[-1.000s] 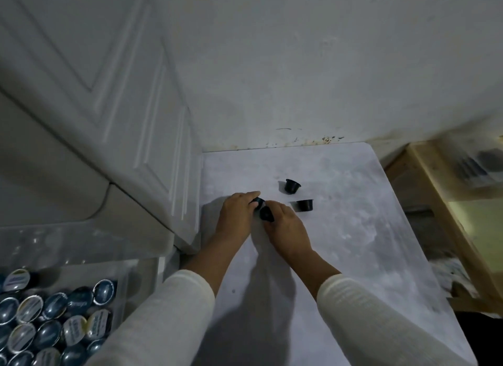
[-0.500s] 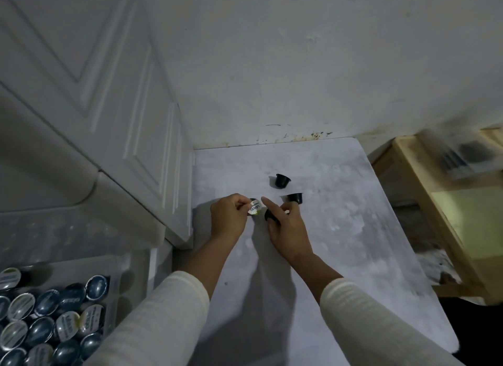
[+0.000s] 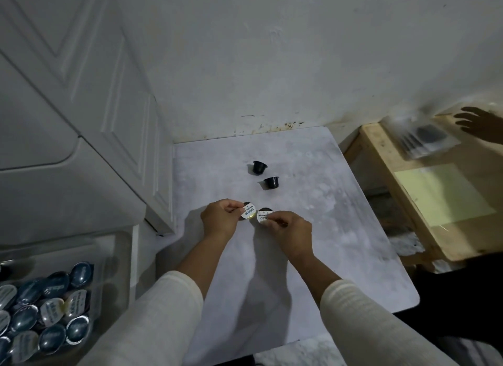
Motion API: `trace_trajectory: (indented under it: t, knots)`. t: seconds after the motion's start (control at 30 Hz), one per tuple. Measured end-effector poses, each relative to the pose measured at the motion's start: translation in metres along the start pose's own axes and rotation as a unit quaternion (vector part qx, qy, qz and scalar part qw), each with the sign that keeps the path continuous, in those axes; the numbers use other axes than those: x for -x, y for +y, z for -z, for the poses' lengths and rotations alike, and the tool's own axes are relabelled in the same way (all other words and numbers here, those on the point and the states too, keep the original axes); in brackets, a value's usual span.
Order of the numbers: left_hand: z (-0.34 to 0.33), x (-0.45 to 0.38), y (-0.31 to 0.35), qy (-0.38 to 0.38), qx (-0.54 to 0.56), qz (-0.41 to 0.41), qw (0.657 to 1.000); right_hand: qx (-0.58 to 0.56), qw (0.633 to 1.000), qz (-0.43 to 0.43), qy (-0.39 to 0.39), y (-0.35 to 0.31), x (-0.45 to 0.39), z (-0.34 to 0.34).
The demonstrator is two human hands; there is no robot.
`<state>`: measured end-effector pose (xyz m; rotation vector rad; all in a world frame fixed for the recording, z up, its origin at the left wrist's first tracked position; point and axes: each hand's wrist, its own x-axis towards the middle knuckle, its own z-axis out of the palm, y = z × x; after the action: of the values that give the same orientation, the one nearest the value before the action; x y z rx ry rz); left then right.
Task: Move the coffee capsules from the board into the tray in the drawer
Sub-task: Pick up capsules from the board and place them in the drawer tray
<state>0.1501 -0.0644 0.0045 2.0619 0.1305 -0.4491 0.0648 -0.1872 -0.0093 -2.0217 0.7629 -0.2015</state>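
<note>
board [image 3: 340, 229] flat on the floor, pale marbled; tray [image 3: 109, 259] lower left, clear plastic, packed with foil-top capsules [image 3: 51, 308]
left hand [image 3: 221, 218] pinching one capsule [image 3: 248, 212], foil lid tilted up at camera; right hand [image 3: 290, 229] pinching a second capsule [image 3: 264, 216] just beside it, both just above the board
two loose black capsules further back on the board: far one [image 3: 258, 166], near one [image 3: 272, 182], close together, apart from the hands
</note>
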Motion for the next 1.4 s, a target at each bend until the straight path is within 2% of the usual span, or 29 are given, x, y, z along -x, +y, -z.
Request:
trace_trajectory:
  t: [0.13, 0.3, 0.63, 0.9, 1.17, 1.4]
  knots:
    - [0.0, 0.008, -0.002, 0.0, 0.024, 0.015, 1.0, -0.083, 0.99, -0.112, 0.022, -0.001, 0.001, 0.004]
    - [0.008, 0.016, 0.002, -0.002, 0.078, 0.024, 0.997, -0.133, 0.978, -0.155, 0.038, -0.009, 0.009, 0.008]
    - [0.054, 0.066, 0.026, 0.019, 0.15, -0.02, 0.988, -0.21, 0.974, -0.075, 0.042, -0.068, 0.053, 0.042]
    - [0.118, 0.119, 0.02, 0.047, 0.196, -0.072, 0.977, -0.247, 0.969, -0.011, -0.011, -0.118, 0.113, 0.042]
    - [0.207, 0.136, -0.007, 0.097, 0.224, -0.072, 0.967, -0.248, 0.964, 0.023, -0.088, -0.164, 0.153, 0.003]
    - [0.298, 0.129, -0.057, 0.12, 0.181, -0.033, 0.976, -0.182, 0.966, 0.025, -0.18, -0.202, 0.173, -0.084]
